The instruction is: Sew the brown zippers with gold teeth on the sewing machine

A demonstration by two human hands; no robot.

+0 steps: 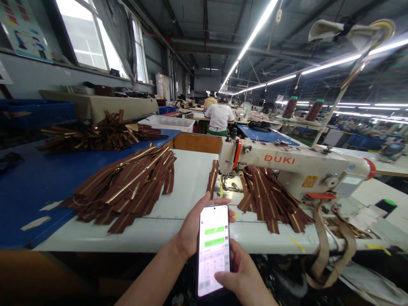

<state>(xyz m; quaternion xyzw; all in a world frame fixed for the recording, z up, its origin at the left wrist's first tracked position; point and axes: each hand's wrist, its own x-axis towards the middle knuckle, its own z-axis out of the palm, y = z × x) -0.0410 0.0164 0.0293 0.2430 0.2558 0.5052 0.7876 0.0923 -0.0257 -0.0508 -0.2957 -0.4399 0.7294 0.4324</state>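
Plainly "DUKI" sewing machine [287, 163] beyond phone [213, 250]

A sewing workshop. A white sewing machine [280, 165] stands toward the pale worktop's [193, 178] right edge, beside brown cloth zippers [270, 197].

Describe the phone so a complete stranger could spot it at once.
Start at the white sewing machine marked DUKI, then look down and left to the near edge of the white table. There the person's left hand and right hand hold the phone. Unlike the brown zippers piled nearby, it has a glowing screen with two green message bubbles.
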